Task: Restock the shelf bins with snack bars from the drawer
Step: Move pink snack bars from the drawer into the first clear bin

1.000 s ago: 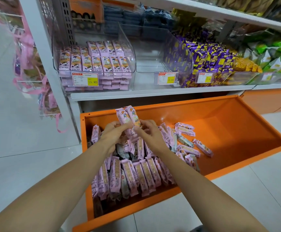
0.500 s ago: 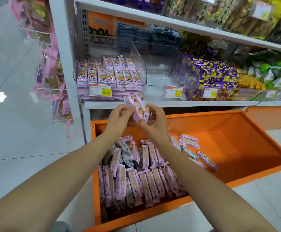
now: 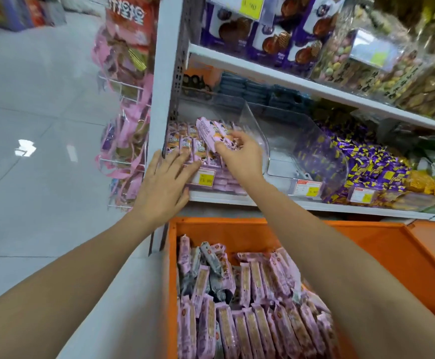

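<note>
A small bundle of pink-wrapped snack bars (image 3: 211,134) hangs tilted above the clear bin (image 3: 256,136), its far ends pointing up and back over the bin's rows. The right hand (image 3: 239,155) grips the bundle at its near end, with the fingers curled round it. Blur hides how many bars it holds, perhaps two or three.

The bars look light and fairly stiff along their length. Their film wrappers are glossy and likely to slide over one another, so a bundle pinched at one end may fan out or shed a bar. A hold across the middle, squeezing the flat faces together, would be surer, since the crimped ends are floppy and make poor handles.

The left hand (image 3: 163,182) lies flat against the front of the bin, fingers straight and spread, and holds nothing. Its fingertips reach over the front row of stocked bars (image 3: 185,145), just beside the yellow price tag (image 3: 204,176).

Below the bin the orange drawer (image 3: 366,244) stands open, with many more loose bars (image 3: 252,307) heaped inside. Beside the bin, away from the left hand, sits a second transparent bin (image 3: 304,146), and beyond that are purple sweets (image 3: 366,161).
</note>
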{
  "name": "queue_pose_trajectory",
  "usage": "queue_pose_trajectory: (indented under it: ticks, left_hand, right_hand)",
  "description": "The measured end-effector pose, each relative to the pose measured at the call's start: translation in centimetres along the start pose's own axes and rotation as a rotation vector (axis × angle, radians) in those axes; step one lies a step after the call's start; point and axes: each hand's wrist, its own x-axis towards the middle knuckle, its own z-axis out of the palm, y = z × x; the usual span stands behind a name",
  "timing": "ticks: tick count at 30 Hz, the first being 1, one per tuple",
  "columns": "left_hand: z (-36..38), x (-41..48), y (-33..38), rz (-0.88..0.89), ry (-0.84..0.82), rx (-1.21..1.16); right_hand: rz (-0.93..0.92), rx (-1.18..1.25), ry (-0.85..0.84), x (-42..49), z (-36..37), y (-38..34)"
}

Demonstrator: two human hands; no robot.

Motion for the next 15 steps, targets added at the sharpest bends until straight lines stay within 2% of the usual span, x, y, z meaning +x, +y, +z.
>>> queue_pose_trajectory:
  ticks: [8, 15]
  left_hand:
    - [2.3, 0.2, -1.0, 0.049, 0.17, -0.076]
    - [3.7, 0.4, -1.7, 0.108, 0.234, -0.063]
  right_hand:
    - [0.025, -0.185, -0.043, 7.3, 5.8, -1.2]
    - [0.018, -0.352, -0.121, 9.7, 9.4, -1.2]
